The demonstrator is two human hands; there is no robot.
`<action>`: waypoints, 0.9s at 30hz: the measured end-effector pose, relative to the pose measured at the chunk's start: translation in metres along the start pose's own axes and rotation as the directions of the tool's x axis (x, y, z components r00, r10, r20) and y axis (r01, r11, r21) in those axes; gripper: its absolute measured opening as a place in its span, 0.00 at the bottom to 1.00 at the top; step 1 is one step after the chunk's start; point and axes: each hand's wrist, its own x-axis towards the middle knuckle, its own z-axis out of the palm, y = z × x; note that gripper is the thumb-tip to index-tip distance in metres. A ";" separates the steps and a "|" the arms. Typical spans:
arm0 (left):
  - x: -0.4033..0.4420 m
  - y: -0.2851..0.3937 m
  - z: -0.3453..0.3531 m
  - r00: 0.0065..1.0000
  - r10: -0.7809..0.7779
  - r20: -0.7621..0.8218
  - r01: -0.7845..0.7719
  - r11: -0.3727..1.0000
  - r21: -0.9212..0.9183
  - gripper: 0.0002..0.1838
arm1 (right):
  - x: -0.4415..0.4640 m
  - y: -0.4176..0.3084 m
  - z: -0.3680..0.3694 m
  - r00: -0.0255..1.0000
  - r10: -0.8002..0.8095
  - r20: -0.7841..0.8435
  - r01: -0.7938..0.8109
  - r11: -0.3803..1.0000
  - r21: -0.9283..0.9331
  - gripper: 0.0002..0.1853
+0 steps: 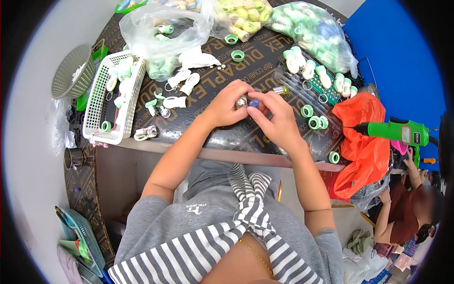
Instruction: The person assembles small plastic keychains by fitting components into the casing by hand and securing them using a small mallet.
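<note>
My left hand (229, 104) is closed around a small shiny silver round part (241, 102) above the table. Close against it, my right hand (276, 116) pinches a small blue-purple piece (254, 102); the two parts are side by side, and I cannot tell whether they touch. Just beyond my right fingers is a short metal piece with a yellow-green end (280, 90). Green rings (307, 111) lie right of my right hand. Left of my left hand are a white part (175, 102) and a silver-and-white part (145, 133).
A white basket (90, 113) with green-and-white parts stands at left. Plastic bags (312, 33) of parts line the back. A green electric screwdriver (397, 131) hangs at right by a red bag (362, 142). Another person (402, 213) sits at far right.
</note>
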 end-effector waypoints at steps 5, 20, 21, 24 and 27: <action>0.001 -0.001 0.002 0.998 -0.037 0.041 0.034 0.997 0.069 0.17 | 0.009 0.003 0.008 0.994 -0.013 -0.111 0.019 0.999 0.046 0.10; 0.000 -0.019 0.010 0.892 -0.450 -0.049 0.302 0.671 -0.677 0.06 | 0.041 0.007 0.008 0.979 0.085 -0.186 -0.072 0.995 0.071 0.12; 0.001 -0.021 0.016 0.881 -0.449 -0.149 0.266 0.730 -0.630 0.07 | 0.043 0.006 0.010 0.983 0.047 -0.179 -0.037 0.998 0.059 0.12; 0.003 -0.025 0.020 0.895 -0.365 -0.258 0.199 0.842 -0.502 0.07 | 0.049 0.004 0.020 0.987 0.049 -0.154 -0.032 0.993 0.113 0.13; 0.002 -0.032 0.016 0.889 -0.351 -0.293 0.210 0.883 -0.420 0.06 | 0.055 0.004 0.025 0.994 0.048 -0.101 -0.035 0.991 0.130 0.13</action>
